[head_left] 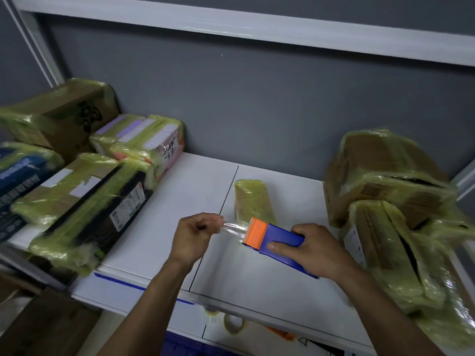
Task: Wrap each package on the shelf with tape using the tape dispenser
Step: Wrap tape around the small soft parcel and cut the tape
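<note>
Seemingly near done — all packages [84, 199] I see on the shelf [195, 191] look taped | my left grip [195, 235] pinches the tape end [235, 231] | my right grip [308, 249] clasps the tape dispenser [280, 236]

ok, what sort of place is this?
Probably a parcel storeroom or packing station, not certain. A white shelf against a grey wall holds packages wrapped in yellowish film, and the right hand holds a blue-and-orange tape dispenser while the left hand pinches its clear tape.

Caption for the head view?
Left hand pinches clear tape stretched from the dispenser gripped by the right hand over the shelf.
</note>
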`<state>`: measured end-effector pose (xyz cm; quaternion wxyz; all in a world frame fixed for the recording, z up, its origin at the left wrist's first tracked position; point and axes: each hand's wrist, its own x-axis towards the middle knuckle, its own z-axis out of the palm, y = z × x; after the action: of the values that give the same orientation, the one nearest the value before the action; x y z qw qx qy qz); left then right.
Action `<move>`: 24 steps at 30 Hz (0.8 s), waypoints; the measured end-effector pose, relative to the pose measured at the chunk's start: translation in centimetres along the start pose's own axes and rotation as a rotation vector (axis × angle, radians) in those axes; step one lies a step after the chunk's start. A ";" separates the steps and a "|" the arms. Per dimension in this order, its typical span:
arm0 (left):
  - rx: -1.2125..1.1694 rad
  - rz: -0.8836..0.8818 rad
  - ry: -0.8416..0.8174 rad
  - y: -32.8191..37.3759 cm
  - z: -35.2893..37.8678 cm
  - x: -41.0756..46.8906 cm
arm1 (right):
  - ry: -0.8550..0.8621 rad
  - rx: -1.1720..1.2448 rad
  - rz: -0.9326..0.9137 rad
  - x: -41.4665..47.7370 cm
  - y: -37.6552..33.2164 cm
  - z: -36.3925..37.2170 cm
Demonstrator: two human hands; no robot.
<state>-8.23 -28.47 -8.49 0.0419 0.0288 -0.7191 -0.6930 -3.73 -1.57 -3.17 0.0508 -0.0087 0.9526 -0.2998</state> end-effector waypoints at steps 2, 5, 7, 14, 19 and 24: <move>-0.016 -0.010 0.006 -0.4 0.3 0.1 | 0.020 -0.032 0.006 0.3 -0.2 -0.3; -0.061 -0.041 0.006 -0.7 1.0 0.3 | 0.045 -0.048 0.020 0.8 -0.7 -0.8; -0.088 -0.071 0.015 -1.0 1.2 0.5 | 0.050 -0.063 0.022 1.0 -1.2 -1.2; -0.088 -0.094 0.144 -2.1 1.8 1.1 | -0.001 -0.228 0.025 2.2 -3.7 -1.0; -0.109 -0.116 0.171 -2.6 2.2 1.5 | -0.026 -0.313 0.040 2.8 -4.6 -0.8; -0.134 -0.117 0.158 -2.8 0.7 2.4 | -0.069 -0.271 0.069 2.4 -4.0 -1.2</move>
<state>-10.78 -28.11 -11.22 0.0597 0.1224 -0.6629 -0.7362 -6.26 -4.29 -0.09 0.0923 0.0071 0.9818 -0.1660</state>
